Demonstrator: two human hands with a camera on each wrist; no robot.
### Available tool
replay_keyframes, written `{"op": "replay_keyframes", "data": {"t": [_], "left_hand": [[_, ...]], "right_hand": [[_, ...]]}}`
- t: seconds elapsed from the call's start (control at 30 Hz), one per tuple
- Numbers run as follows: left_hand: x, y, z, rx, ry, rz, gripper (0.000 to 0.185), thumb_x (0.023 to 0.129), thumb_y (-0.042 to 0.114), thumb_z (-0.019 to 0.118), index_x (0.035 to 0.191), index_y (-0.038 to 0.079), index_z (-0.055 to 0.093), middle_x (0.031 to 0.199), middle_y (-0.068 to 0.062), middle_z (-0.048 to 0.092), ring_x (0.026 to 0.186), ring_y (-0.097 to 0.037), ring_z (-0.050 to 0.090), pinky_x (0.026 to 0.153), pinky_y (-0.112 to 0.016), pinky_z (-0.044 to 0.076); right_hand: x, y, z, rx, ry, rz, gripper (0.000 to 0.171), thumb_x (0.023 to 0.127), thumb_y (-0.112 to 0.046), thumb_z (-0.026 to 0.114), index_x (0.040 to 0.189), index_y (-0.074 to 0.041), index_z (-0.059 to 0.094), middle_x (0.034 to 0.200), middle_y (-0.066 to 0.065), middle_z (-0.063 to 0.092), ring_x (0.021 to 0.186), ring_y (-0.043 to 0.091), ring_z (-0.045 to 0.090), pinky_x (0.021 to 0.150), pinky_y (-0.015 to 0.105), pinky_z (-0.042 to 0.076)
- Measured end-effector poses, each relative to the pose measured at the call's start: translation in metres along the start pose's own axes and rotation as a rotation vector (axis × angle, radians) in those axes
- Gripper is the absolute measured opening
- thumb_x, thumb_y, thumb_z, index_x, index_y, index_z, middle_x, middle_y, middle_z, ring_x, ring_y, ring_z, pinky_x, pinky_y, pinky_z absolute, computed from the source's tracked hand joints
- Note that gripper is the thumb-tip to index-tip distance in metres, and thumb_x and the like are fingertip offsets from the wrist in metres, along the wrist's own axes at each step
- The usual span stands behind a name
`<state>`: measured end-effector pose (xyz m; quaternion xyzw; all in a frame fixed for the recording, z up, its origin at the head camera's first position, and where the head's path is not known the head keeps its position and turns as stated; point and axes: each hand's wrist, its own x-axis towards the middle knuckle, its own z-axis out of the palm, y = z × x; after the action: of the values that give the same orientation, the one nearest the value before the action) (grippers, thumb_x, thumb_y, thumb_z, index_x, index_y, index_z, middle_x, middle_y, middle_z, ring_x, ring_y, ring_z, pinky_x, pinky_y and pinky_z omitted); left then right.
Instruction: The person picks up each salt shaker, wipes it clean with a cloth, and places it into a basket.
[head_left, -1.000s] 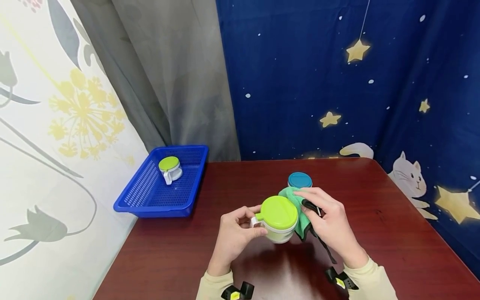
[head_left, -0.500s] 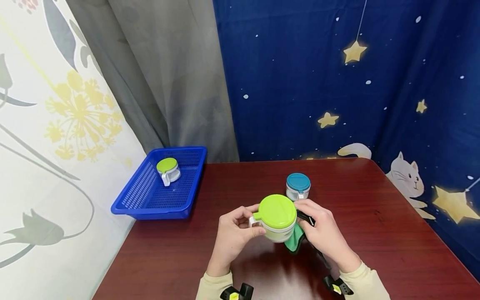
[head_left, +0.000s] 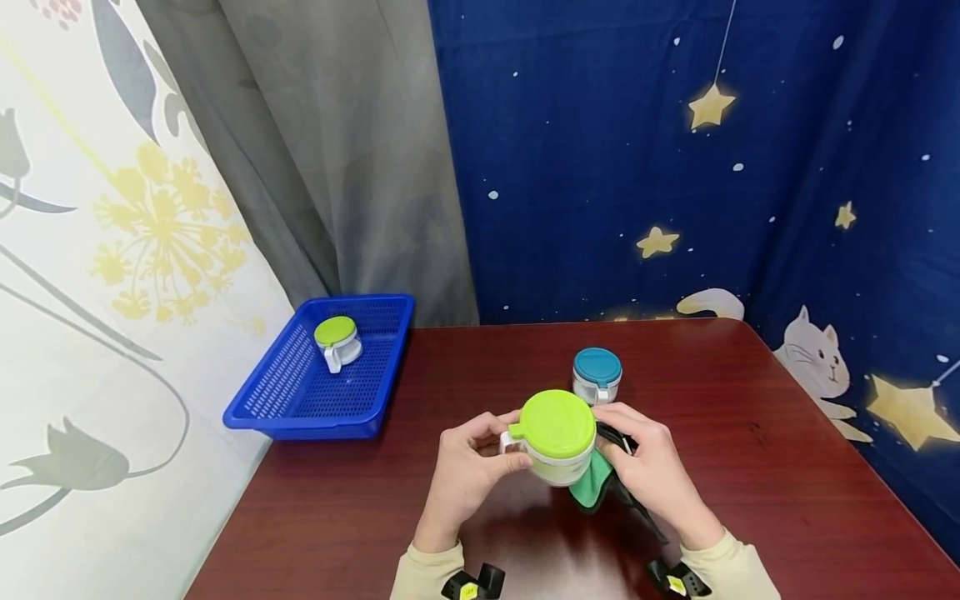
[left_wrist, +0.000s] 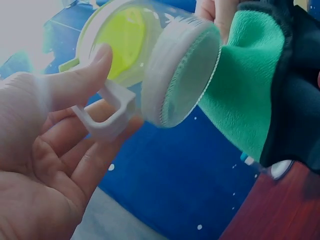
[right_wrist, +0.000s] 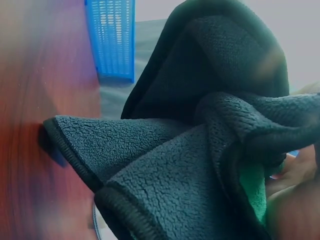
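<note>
Left hand (head_left: 467,475) pinches jar handle (left_wrist: 111,128); right hand (head_left: 649,457), just beside, grips cloth (left_wrist: 242,90).
I judge it wiping; next stroke needs steady jar.

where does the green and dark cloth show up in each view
Head: cloth just right of centre, low, beside the green-lidded jar.
Left wrist: cloth at the right, green side mostly showing, next to the jar's base.
Right wrist: cloth across the middle, mostly dark side.
Shared landmark: red-brown table, lower right in left wrist, left in right wrist.
</note>
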<state>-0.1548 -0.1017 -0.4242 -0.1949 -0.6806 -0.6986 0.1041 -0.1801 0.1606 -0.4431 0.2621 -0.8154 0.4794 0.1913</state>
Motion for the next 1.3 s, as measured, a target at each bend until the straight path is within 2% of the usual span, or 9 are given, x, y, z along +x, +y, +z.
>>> {"op": "replay_keyframes", "data": {"t": [0.17,0.4,0.53,0.77,0.9,1.1,1.3], "left_hand": [[-0.001,0.000,-0.002,0.026,-0.005,-0.036,0.027,0.072,0.009,0.090,0.082,0.007,0.066,0.116,-0.007,0.072,0.097,-0.027,0.073,0.076,-0.037,0.060],[-0.003,0.003,-0.006,0.033,-0.029,-0.083,0.031,0.071,0.011,0.092,0.082,0.006,0.063,0.120,-0.007,0.070,0.082,-0.027,0.073,0.071,-0.037,0.060],[-0.005,0.002,-0.007,0.033,-0.053,-0.090,0.031,0.071,0.009,0.091,0.080,0.005,0.062,0.121,-0.005,0.070,0.080,-0.027,0.073,0.070,-0.038,0.060],[-0.007,-0.001,-0.008,-0.003,-0.091,-0.071,0.028,0.072,0.006,0.090,0.081,0.003,0.063,0.121,-0.006,0.070,0.082,-0.026,0.073,0.070,-0.038,0.060],[-0.008,-0.002,-0.008,-0.016,-0.114,-0.064,0.027,0.073,0.003,0.089,0.081,0.002,0.064,0.122,-0.008,0.070,0.082,-0.025,0.074,0.071,-0.038,0.060],[-0.007,-0.003,-0.007,-0.012,-0.154,-0.046,0.028,0.072,0.006,0.090,0.080,0.004,0.064,0.120,-0.008,0.071,0.084,-0.027,0.074,0.071,-0.041,0.060],[-0.008,-0.004,-0.008,-0.008,-0.195,-0.026,0.029,0.071,0.008,0.092,0.080,0.007,0.064,0.120,-0.007,0.071,0.083,-0.028,0.074,0.069,-0.043,0.060]], "right_hand": [[-0.003,0.000,0.000,0.033,-0.001,0.024,0.049,0.083,0.009,0.075,0.123,-0.019,0.071,0.122,-0.007,0.066,0.115,0.012,0.062,0.091,0.016,0.048],[-0.002,-0.006,-0.005,0.059,-0.017,0.046,0.048,0.088,0.006,0.072,0.124,-0.025,0.071,0.122,-0.009,0.066,0.115,0.012,0.061,0.089,0.020,0.051],[-0.001,-0.013,-0.008,0.101,-0.026,0.054,0.047,0.090,0.004,0.071,0.124,-0.028,0.071,0.123,-0.009,0.065,0.116,0.014,0.060,0.089,0.023,0.052],[0.006,-0.021,-0.017,0.115,-0.018,0.042,0.047,0.090,0.004,0.071,0.126,-0.027,0.070,0.125,-0.008,0.065,0.121,0.016,0.058,0.094,0.023,0.050],[0.012,-0.026,-0.022,0.129,-0.001,0.012,0.047,0.090,0.006,0.070,0.126,-0.025,0.070,0.127,-0.006,0.064,0.123,0.018,0.056,0.095,0.023,0.049],[0.019,-0.041,-0.028,0.139,0.036,-0.087,0.047,0.087,0.014,0.068,0.125,-0.014,0.070,0.126,0.002,0.065,0.120,0.021,0.058,0.091,0.020,0.050],[0.023,-0.063,-0.034,0.103,-0.026,-0.141,0.047,0.084,0.020,0.066,0.120,-0.010,0.071,0.122,0.005,0.066,0.116,0.021,0.060,0.090,0.019,0.050]]}}
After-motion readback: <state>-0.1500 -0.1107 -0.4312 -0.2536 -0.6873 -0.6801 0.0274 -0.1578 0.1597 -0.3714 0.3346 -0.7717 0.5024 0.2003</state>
